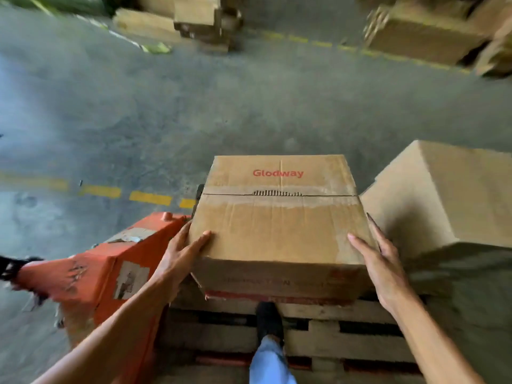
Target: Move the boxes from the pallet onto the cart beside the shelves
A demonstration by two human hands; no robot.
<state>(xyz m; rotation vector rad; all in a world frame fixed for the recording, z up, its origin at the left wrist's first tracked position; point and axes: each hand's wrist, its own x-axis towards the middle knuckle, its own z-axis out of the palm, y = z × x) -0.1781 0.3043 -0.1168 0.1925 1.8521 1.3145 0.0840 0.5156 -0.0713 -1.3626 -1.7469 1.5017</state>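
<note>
A brown cardboard box [279,217] printed "Glodway" in red sits on a wooden pallet [346,336] in front of me. My left hand [182,253] lies against the box's near left corner, thumb on the top face, fingers straight along the left side. My right hand [379,259] is at the near right corner, thumb over the top edge, fingers straight along the right side. A second, plain cardboard box [443,195] stands on the pallet to the right. No cart is in view.
An orange pallet jack [110,270] stands at the pallet's left. My foot in a black shoe [270,320] rests on the pallet boards. Stacks of cardboard boxes [424,31] and more boxes [199,18] line the far side of the concrete floor, beyond dashed yellow lines [124,194].
</note>
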